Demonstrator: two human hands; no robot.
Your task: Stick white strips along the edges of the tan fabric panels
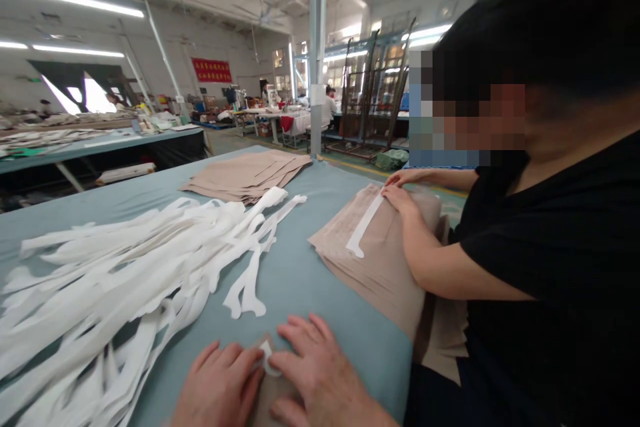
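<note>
At the near table edge my left hand (220,383) is curled, its fingers together, with the fingertips at the left edge of a white fabric strip (271,361). The strip lies on a brown fabric piece (267,400), and both are largely hidden by my hands. My right hand (320,373) rests on the brown piece from the right with its fingers stretched and spread. Its thumb side touches the strip. To the left lies a loose heap of long white strips (145,273), and a few separate strips (247,287) lie just beyond my hands.
On my right a person in a black top lays a white strip (367,223) on a fanned stack of brown fabric (385,273) with both hands (397,190). Another brown stack (250,170) lies at the table's far side. A metal post (317,53) stands behind the blue-green table (295,267).
</note>
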